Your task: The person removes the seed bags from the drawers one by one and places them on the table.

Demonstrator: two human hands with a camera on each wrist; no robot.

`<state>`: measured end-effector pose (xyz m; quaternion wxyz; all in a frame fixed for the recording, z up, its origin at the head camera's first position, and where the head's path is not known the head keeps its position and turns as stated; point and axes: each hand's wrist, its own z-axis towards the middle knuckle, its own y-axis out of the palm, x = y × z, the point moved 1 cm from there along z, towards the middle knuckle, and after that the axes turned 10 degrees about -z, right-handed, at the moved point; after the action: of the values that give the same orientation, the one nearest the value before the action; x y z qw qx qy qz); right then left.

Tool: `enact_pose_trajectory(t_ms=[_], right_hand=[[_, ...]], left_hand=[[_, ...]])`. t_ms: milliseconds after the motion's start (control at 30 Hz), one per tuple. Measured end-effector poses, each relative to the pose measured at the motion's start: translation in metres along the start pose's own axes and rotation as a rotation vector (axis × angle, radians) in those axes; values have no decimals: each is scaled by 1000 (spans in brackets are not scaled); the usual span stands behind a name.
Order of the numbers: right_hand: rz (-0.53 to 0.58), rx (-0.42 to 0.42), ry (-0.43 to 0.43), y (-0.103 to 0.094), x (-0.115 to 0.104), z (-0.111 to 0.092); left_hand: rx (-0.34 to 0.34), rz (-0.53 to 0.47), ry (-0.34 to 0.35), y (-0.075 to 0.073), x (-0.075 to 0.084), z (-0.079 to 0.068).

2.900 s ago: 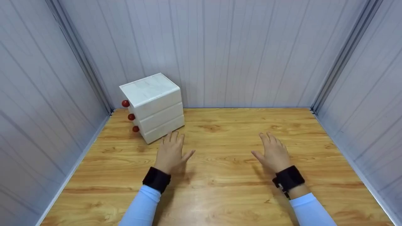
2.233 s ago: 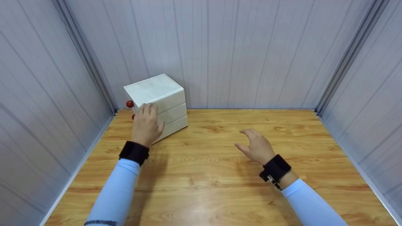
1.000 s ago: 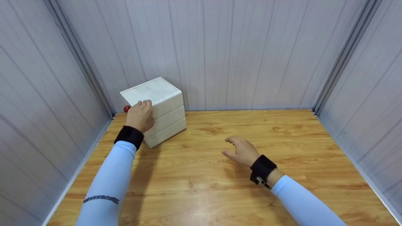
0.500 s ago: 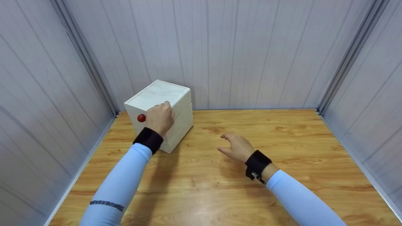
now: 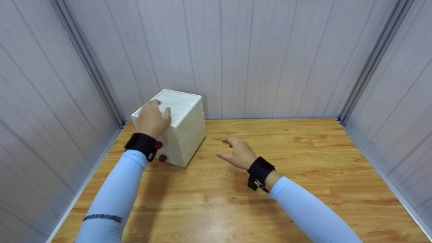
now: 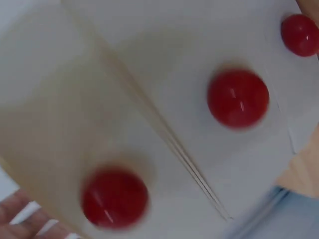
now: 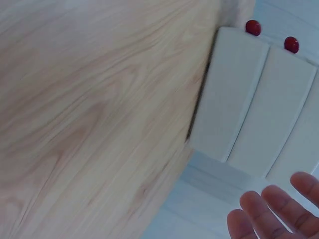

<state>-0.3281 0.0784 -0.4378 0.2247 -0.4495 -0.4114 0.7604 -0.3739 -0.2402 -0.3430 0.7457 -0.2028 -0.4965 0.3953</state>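
Observation:
A small white three-drawer cabinet (image 5: pixel 192 131) stands on the table at the left, its knob side turned toward me. My left hand (image 5: pixel 152 119) is over the front of its top, thumb apart from the fingers, gripping nothing; whether it touches the cabinet I cannot tell. Two red knobs (image 5: pixel 162 158) show below that hand; the third is hidden there. In the left wrist view all three red knobs (image 6: pixel 238 98) appear close up. My right hand (image 5: pixel 238 153) hovers right of the cabinet, fingers relaxed and holding nothing. The right wrist view shows its fingers (image 7: pixel 274 209) near the cabinet's side (image 7: pixel 229 94).
The wood-grain table (image 5: pixel 216 202) extends to the front and right. Pale panelled walls rise at the back (image 5: pixel 263 60), left (image 5: pixel 40 111) and right (image 5: pixel 395 101). The back wall is close behind the cabinet.
The cabinet has turned, bringing its knob side round toward me. My left hand loosened from its near right edge and shifted left over the top. The right hand has come left, closer to the cabinet.

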Motion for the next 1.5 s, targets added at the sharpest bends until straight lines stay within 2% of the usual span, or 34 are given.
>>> enact_pose_trajectory(t_ms=[100,200,367,467,633,767,967,1167,1367,1500], right_hand=[[64,31,6,6,-10,9],[115,41,18,13,-22,16],[199,-11,66,25,-45,25],[260,-37,80,30,-56,29],[343,-40,89,33,-66,31],[445,-14,140,32,-69,38],[605,79,198,23,-75,55],[672,164,326,15,-68,65],[691,150,438,8,-58,71],[708,163,462,3,-51,74]], left_hand=[[-56,-54,-170,-18,-22,8],[-80,-132,-276,-32,-43,11],[-119,-296,-351,-39,-66,7],[-84,-372,-369,-36,-69,0],[-44,-508,-418,-22,-59,-16],[-57,-608,-431,-14,-44,-25],[-106,-679,-443,-5,-21,-34],[-167,-746,-443,4,0,-40],[-143,-809,-439,17,9,-43],[-148,-816,-435,24,14,-43]])
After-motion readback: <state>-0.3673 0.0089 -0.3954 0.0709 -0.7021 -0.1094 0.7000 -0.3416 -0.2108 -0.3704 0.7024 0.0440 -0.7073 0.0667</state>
